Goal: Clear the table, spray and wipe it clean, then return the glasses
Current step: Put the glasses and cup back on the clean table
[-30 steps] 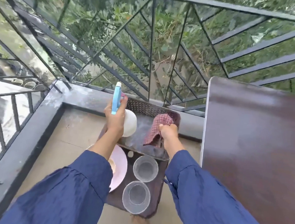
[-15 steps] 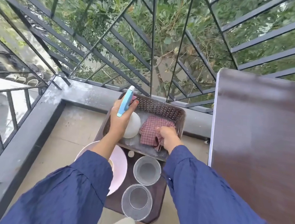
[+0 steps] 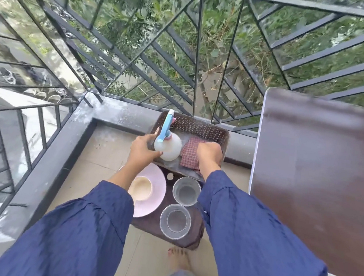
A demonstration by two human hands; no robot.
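The left hand [image 3: 144, 148] touches the one spray bottle [image 3: 167, 146] beside it in the basket [image 3: 203, 126]; whether it grips, I cannot tell. The right hand [image 3: 210, 152] presses curled fingers on the one checked cloth [image 3: 189, 153]. Two glasses [image 3: 186, 191] stand just below both hands, beside one pink plate [image 3: 156, 187].

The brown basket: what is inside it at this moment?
Inside the brown basket stand a white spray bottle, touched by the left hand, and a checked cloth under the right hand. The hands and these items cover most of the basket floor.
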